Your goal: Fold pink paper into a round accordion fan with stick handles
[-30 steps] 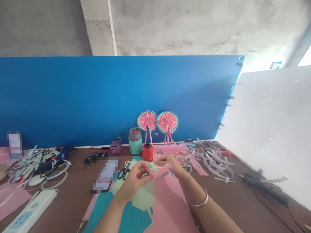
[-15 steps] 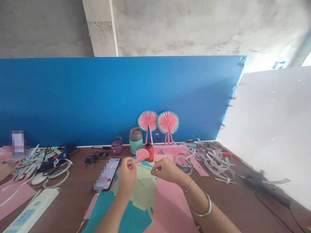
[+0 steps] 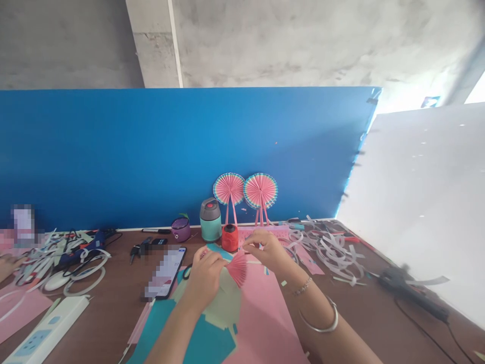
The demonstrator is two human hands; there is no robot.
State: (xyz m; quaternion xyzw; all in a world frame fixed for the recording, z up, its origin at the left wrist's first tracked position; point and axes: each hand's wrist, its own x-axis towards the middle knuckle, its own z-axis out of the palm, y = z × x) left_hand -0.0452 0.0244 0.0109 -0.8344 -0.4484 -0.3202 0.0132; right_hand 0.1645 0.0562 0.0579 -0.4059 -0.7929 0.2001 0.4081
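Pleated pink paper (image 3: 237, 269) swinging from upright to rightward since earlier frame; left hand (image 3: 206, 277) pinching its narrow end over pale green sheets (image 3: 225, 306); paper fanning out between hands; right hand (image 3: 265, 250) hovering near upper edge, fingertips curling, cannot tell whether pinching anything

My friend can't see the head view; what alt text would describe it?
The left hand holds a pleated pink fan over coloured paper, the right hand close beside it, contact unclear. Behind, two round fans stand against a blue partition near a teal flask.
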